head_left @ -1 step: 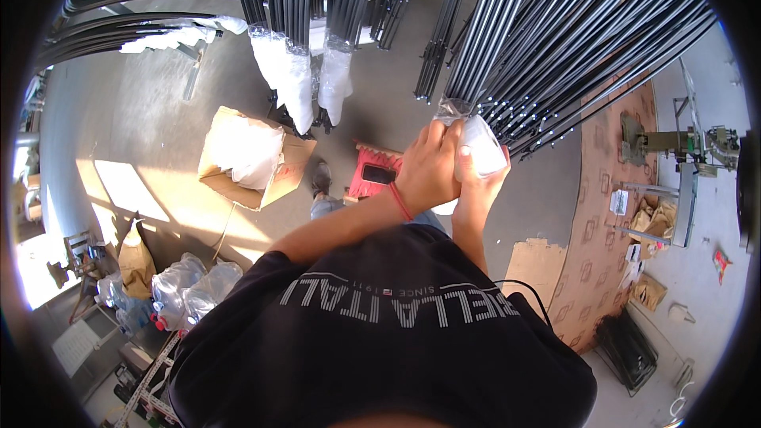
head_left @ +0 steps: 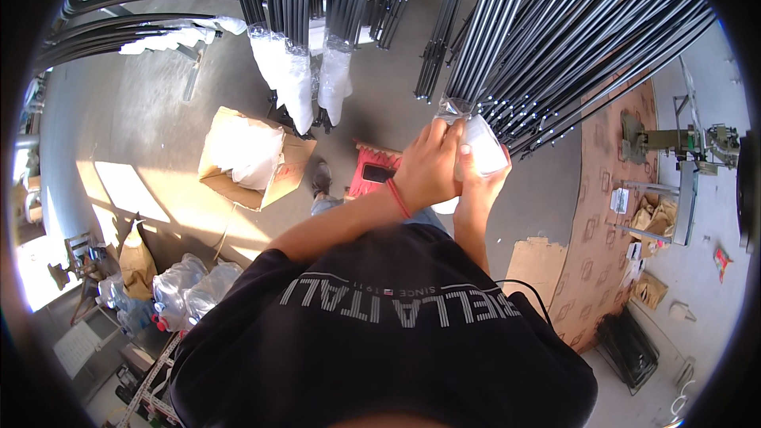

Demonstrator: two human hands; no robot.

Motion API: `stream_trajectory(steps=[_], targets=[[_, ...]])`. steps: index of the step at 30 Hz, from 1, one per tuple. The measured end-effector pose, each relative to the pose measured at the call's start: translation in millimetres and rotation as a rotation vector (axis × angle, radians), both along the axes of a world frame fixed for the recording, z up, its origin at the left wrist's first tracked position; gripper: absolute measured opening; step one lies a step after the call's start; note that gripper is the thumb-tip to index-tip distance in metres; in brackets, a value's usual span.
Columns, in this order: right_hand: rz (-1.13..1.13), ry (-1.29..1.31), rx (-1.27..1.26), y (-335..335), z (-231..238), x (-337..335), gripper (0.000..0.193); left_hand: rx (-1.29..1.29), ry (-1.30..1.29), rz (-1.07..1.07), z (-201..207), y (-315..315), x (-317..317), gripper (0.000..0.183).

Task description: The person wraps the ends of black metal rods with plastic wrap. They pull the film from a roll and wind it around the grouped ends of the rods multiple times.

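My left hand [head_left: 428,165] is closed over the lower end of a bundle of long black rods [head_left: 495,24], where clear plastic wrap [head_left: 453,108] shows round the rods. Against it, my right hand [head_left: 480,192] is closed around a white, glossy piece of the plastic wrap [head_left: 483,147], its thumb pointing up. The two hands touch. Rod tips inside the wrap are hidden by my fingers. Farther left, two other rod bundles have ends covered in white wrap [head_left: 284,71].
Many loose black rods [head_left: 587,40] hang at the right, close to my hands. An open cardboard box [head_left: 273,170] with white plastic sheets stands on the floor to the left. A phone [head_left: 377,173] lies on a red-covered seat [head_left: 365,189]. Large plastic bottles [head_left: 178,285] are at lower left.
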State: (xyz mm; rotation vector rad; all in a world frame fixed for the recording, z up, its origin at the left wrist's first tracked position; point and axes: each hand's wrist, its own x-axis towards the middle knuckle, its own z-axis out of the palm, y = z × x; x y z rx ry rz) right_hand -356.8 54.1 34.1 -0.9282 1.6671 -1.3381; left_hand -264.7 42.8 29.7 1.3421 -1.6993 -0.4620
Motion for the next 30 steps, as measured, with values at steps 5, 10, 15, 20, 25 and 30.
stream_trajectory(steps=[5, 10, 15, 20, 25, 30], targets=[[0.038, -0.258, -0.061, -7.0, -9.7, -16.5, 0.07, 0.326, 0.558, -0.068, -35.8, -46.6, 39.3, 0.039], [0.076, -0.192, -0.014, -23.9, -13.7, -24.3, 0.08, 0.419, 0.755, -0.331, -72.8, -71.5, 21.8, 0.042], [0.199, -0.208, 0.043, -54.1, -23.6, -51.3, 0.066, 0.467, 0.811, -0.284, -84.9, -65.3, 32.1, 0.034], [0.499, -0.446, 0.285, -108.3, -75.7, -42.5, 0.057, 0.523, 0.82, -0.22, -73.9, -59.4, 58.4, 0.039], [0.753, -0.53, 0.312, -113.0, -80.3, -8.2, 0.059, 0.494, 0.853, -0.243, -55.9, -49.3, 81.5, 0.036], [0.667, -0.531, 0.191, -94.2, -73.4, 2.3, 0.055, 0.58, 0.939, -0.295, -66.8, -47.4, 92.8, 0.041]])
